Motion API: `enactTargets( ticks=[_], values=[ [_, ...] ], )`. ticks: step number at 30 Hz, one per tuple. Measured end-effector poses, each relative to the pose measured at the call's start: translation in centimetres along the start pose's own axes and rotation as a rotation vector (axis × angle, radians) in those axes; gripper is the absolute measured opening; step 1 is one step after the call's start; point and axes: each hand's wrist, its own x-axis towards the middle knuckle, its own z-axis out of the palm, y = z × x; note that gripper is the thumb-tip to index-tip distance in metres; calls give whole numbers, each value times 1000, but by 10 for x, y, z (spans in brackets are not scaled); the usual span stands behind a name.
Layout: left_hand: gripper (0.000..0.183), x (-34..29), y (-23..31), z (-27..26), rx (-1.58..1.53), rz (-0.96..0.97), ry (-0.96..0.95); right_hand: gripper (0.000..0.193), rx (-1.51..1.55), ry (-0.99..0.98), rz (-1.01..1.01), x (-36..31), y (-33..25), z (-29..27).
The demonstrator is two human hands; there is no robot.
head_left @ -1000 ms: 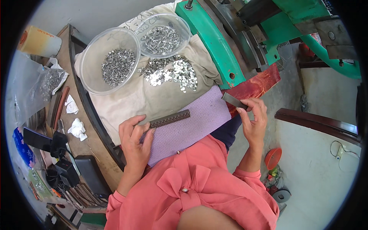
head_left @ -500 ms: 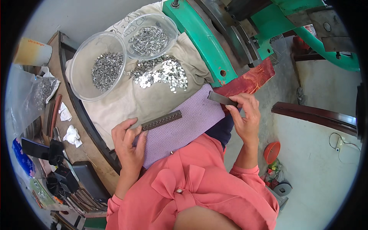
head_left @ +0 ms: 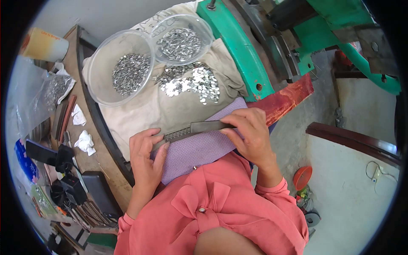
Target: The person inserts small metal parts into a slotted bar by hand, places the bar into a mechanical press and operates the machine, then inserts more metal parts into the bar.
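My left hand [head_left: 145, 155] pinches the left end of a dark notched metal bar [head_left: 177, 135] between thumb and fingers. Small teeth or slots run along the bar's length. A smooth, flat dark metal bar [head_left: 207, 126] is gripped at its right end by my right hand [head_left: 251, 135]. Its left end lies over or against the notched bar and hides that bar's right part; whether they touch I cannot tell. Both bars are above a purple woven cloth [head_left: 193, 154] over my lap.
Beyond the cloth, a pile of shiny metal discs [head_left: 205, 83] lies on beige fabric [head_left: 140, 114]. Two clear tubs [head_left: 94, 87] hold small metal pieces. A green machine [head_left: 238, 53] stands at the far right beside a red board [head_left: 287, 97]. Tools and tissues crowd the left bench [head_left: 102, 159].
My right hand has moved left with the flat bar, bringing it over or against the notched bar's right part. My left hand keeps its grip on the notched bar.
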Motion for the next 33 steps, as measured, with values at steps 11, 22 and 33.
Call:
enactTargets(
  ticks=[11, 22, 33],
  values=[
    [9, 2, 2, -5, -55, -109, 10, 35, 72, -160, -159, 22, -23, 34],
    [15, 2, 5, -1, 56, -83, -18, 32, 68, -231, -146, 22, -20, 38],
    [16, 3, 13, -3, 78, -135, -69, 36, 53, -119, 48, 5, -11, 34]
  ],
)
